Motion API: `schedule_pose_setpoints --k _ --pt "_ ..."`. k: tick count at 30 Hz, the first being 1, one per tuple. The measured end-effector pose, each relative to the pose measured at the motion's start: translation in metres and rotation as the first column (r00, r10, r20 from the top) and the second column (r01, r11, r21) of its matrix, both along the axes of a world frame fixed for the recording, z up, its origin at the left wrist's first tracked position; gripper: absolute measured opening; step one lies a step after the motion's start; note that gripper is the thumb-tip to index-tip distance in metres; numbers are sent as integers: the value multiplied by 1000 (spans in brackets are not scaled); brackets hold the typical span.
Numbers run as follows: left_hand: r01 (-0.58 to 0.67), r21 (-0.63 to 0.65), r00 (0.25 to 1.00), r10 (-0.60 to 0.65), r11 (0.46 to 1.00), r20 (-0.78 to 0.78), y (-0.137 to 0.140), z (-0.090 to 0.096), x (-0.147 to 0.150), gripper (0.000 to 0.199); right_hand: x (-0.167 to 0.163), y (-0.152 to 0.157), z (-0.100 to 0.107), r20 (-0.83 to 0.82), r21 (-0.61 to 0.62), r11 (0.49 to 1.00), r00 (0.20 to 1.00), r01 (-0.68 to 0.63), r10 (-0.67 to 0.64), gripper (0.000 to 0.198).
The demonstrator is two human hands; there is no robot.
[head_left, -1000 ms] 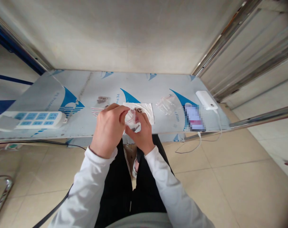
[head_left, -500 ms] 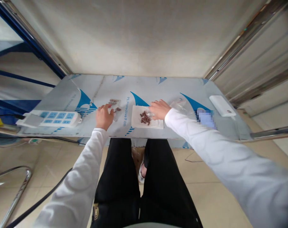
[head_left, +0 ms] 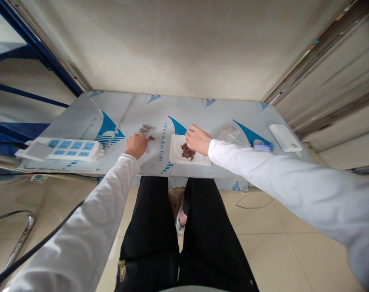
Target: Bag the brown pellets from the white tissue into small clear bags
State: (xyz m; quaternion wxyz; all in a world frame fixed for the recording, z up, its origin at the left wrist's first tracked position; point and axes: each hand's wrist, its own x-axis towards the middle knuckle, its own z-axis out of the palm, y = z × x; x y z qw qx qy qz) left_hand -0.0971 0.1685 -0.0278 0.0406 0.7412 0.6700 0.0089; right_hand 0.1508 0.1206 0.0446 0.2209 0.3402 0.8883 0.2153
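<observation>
My left hand (head_left: pixel 136 145) is closed at the left edge of a small clear plastic bag (head_left: pixel 148 147) with a few brown pieces (head_left: pixel 151 138) in it, its fingertips pinching the bag. Just beyond lies another small clear bag (head_left: pixel 146 128), also with brownish pieces inside. My right hand (head_left: pixel 198 140) has its fingers bent together at a pile of small brown cylinders (head_left: pixel 188 152). What sits between those fingertips is hidden. The pile lies on a flat white tray or sheet (head_left: pixel 175 142), under and beside my right hand.
Crumpled clear plastic bags (head_left: pixel 230 136) lie right of my right hand. A white power strip (head_left: pixel 76 149) rests at the left, and a white box-like device (head_left: pixel 284 138) at the right. A blurred-out item (head_left: pixel 263 146) is near my right sleeve. A wall panel stands behind the film-covered table (head_left: pixel 123 101).
My left fingers, apart before, have closed at the bag. The right fingers have drawn together and shifted slightly left over the brown pile. The clear plastic seen at them before is now hidden.
</observation>
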Motion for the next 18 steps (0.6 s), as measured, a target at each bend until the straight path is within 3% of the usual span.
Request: schedule_pose_setpoints --k 2,4,7,10,12,15,18 --pt "-21 5 1000 21 1000 -9 0 2 0 37 9 -4 4 -54 -10 1000 998 -14 13 20" --pt "-53 80 999 53 995 -2 -2 7 -1 37 26 -7 6 -160 -29 999 986 37 -41 29" --pt "-133 301 991 117 944 68 -9 21 -4 38 62 -7 0 -365 -70 959 888 273 -279 49" --pt "-228 434 967 149 872 209 -25 40 -2 35 102 -5 -17 -517 -147 823 667 549 -537 55" --pt "-290 462 938 152 838 313 -41 51 3 32 121 -6 -29 -576 -185 721 521 667 -630 63" --pt "-345 454 882 119 822 455 -68 60 19 28 125 -19 -37 -730 -146 635 351 759 -587 84" --pt "-371 368 783 74 853 618 -95 57 45 24 90 -50 -32 -936 -128 631 118 765 -333 75"
